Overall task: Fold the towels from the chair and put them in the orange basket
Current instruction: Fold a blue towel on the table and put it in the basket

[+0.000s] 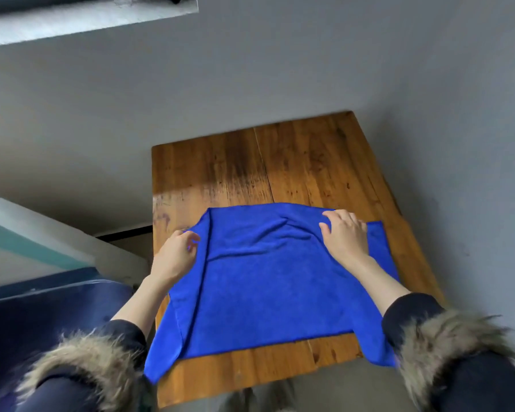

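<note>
1. Because the person stands at the near edge of the brown wooden table [294,162], the two dark sleeves with shaggy fur cuffs [446,337] come first, one at each side.
2. Just past them, the soft bright blue towel [268,289] lies spread on the near half of the table. It is wider than the table, so its left part droops over the left edge, and a bit hangs off near the right sleeve too.
3. One layer looks folded over another, since an edge of a lower layer sticks out by the right edge. I think a fold is being made, so the task is only partly done.
4. Over the left edge, the left hand [177,257] pinches the towel's side between curled fingers and thumb, likely to lift that loose part in.
5. Farther in, the right hand [344,236] rests on top with its fingertips bent into a bunch of cloth. It seems to hold the towel so it will not slide.
6. Beyond the towel, the far half of the table is bare wood, up to the grey wall.
7. No chair or orange basket can be clearly seen.
</note>
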Motion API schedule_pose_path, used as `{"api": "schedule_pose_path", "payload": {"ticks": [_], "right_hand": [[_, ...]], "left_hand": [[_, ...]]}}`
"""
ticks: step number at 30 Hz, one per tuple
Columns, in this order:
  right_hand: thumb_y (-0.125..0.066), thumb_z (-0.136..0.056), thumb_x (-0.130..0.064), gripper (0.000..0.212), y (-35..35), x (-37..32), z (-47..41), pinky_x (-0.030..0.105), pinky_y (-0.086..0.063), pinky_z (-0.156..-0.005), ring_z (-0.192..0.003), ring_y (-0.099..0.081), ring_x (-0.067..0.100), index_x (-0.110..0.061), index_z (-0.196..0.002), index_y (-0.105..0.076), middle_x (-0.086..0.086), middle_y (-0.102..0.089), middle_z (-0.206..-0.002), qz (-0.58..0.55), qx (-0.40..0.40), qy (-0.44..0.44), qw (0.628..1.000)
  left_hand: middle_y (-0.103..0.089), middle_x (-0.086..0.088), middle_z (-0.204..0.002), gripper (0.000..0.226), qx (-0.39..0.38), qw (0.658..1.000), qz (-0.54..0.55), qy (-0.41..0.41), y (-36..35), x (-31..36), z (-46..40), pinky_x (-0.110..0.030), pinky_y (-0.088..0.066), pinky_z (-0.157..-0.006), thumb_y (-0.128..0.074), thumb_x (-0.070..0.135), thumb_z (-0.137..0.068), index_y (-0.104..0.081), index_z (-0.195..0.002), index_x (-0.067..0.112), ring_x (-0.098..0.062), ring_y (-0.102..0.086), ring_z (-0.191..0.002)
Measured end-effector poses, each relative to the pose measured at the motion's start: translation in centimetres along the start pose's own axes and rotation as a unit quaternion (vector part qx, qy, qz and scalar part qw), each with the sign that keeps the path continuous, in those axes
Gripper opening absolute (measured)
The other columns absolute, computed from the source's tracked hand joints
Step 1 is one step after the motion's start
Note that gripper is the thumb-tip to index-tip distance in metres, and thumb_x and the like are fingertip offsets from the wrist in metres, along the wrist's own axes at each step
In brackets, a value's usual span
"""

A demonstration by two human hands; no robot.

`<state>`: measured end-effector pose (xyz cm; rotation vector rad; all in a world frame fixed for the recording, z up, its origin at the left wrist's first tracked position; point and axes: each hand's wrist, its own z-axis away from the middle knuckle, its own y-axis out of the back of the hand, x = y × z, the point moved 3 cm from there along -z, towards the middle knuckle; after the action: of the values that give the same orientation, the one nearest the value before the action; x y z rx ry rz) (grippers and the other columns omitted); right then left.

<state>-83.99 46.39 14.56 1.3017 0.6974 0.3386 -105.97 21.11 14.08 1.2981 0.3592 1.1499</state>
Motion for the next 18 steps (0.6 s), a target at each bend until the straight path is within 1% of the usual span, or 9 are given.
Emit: {"api": "schedule_pose_path", "payload": {"ticks": [3, 5, 7, 9, 11, 13, 14, 16, 18], "right_hand": [[-0.042, -0.097, -0.029, 0.041, -3.3, -1.5, 1.2, 0.036, -0.029, -0.103, -0.127, -0.039, 0.024, -0.014, -0.135, -0.044, 0.005, -0.045, -0.139, -0.013, -0.071, 0.007, 0.997], [-0.04, -0.098, -0.031, 0.044, -5.3, -3.0, 2.2, 0.035, -0.026, -0.107, -0.134, -0.032, 0.023, -0.015, -0.139, -0.039, 0.006, -0.037, -0.146, -0.018, -0.114, 0.014, 0.993], [-0.037, -0.099, -0.032, 0.047, -7.3, -4.7, 3.3, 0.036, -0.019, -0.112, -0.139, -0.024, 0.022, -0.015, -0.143, -0.033, 0.007, -0.029, -0.151, -0.012, -0.148, 0.018, 0.989], [-0.035, -0.099, -0.034, 0.049, -9.2, -6.4, 4.2, 0.04, -0.011, -0.115, -0.143, -0.014, 0.021, -0.017, -0.145, -0.028, 0.006, -0.021, -0.154, -0.006, -0.167, 0.017, 0.986], [-0.033, -0.1, -0.035, 0.05, -11.1, -8.0, 4.9, 0.044, -0.001, -0.116, -0.145, -0.004, 0.019, -0.02, -0.146, -0.024, 0.004, -0.014, -0.156, 0.002, -0.175, 0.02, 0.984], [-0.033, -0.099, -0.038, 0.052, -13.2, -9.5, 5.2, 0.049, 0.004, -0.114, -0.145, 0.002, 0.019, -0.021, -0.147, -0.022, 0.004, -0.009, -0.157, 0.017, -0.168, 0.033, 0.985], [-0.034, -0.098, -0.041, 0.054, -14.2, -10.2, 5.2, 0.052, 0.004, -0.114, -0.145, 0.001, 0.02, -0.021, -0.147, -0.023, 0.005, -0.01, -0.157, 0.024, -0.153, 0.039, 0.987], [-0.034, -0.093, -0.049, 0.06, -16.0, -11.6, 4.6, 0.058, -0.002, -0.112, -0.144, -0.011, 0.026, -0.02, -0.145, -0.03, 0.007, -0.017, -0.155, 0.025, -0.111, 0.035, 0.993], [-0.025, -0.086, -0.059, 0.07, -17.7, -13.0, 3.9, 0.059, -0.004, -0.11, -0.144, -0.014, 0.027, -0.022, -0.145, -0.03, 0.007, -0.017, -0.155, 0.028, -0.093, 0.017, 0.995]], "left_hand": [[-0.054, -0.004, -0.112, 0.025, -0.045, 0.999, 0.007, 0.015, -2.4, -2.9, 0.9, -0.035, -0.047, -0.08, -0.045, 0.017, -0.093, -0.059, -0.113, 0.018, -0.021, -0.057, -0.096], [-0.053, -0.005, -0.116, 0.026, -0.059, 0.998, 0.012, 0.032, -3.5, -4.8, 1.5, -0.035, -0.048, -0.081, -0.045, 0.017, -0.093, -0.057, -0.117, 0.017, -0.021, -0.056, -0.097], [-0.05, -0.007, -0.122, 0.028, -0.062, 0.997, 0.019, 0.047, -4.4, -6.6, 1.7, -0.034, -0.045, -0.083, -0.046, 0.016, -0.093, -0.053, -0.121, 0.015, -0.022, -0.054, -0.107], [-0.046, -0.008, -0.129, 0.033, -0.064, 0.997, 0.011, 0.045, -5.2, -7.9, 1.6, -0.035, -0.045, -0.085, -0.047, 0.017, -0.094, -0.049, -0.127, 0.013, -0.023, -0.048, -0.116], [-0.041, -0.01, -0.133, 0.04, -0.058, 0.998, -0.018, 0.016, -5.6, -8.9, 0.8, -0.037, -0.046, -0.084, -0.047, 0.017, -0.094, -0.042, -0.133, 0.01, -0.026, -0.044, -0.119], [-0.039, -0.014, -0.135, 0.045, -0.019, 0.999, -0.024, -0.018, -5.7, -9.5, -0.5, -0.04, -0.047, -0.085, -0.05, 0.014, -0.092, -0.04, -0.135, 0.006, -0.03, -0.043, -0.119], [-0.041, -0.016, -0.133, 0.045, 0.005, 1.0, -0.013, -0.024, -5.6, -9.8, -1.4, -0.041, -0.047, -0.086, -0.051, 0.012, -0.091, -0.041, -0.134, 0.005, -0.032, -0.043, -0.118], [-0.045, -0.018, -0.127, 0.042, 0.046, 0.998, 0.023, -0.02, -5.1, -10.1, -3.6, -0.043, -0.044, -0.089, -0.052, 0.01, -0.09, -0.044, -0.131, 0.003, -0.035, -0.045, -0.114], [-0.047, -0.017, -0.121, 0.04, 0.061, 0.997, 0.039, -0.019, -4.6, -10.4, -6.0, -0.043, -0.043, -0.088, -0.055, 0.015, -0.09, -0.047, -0.128, 0.005, -0.033, -0.045, -0.113]]}}
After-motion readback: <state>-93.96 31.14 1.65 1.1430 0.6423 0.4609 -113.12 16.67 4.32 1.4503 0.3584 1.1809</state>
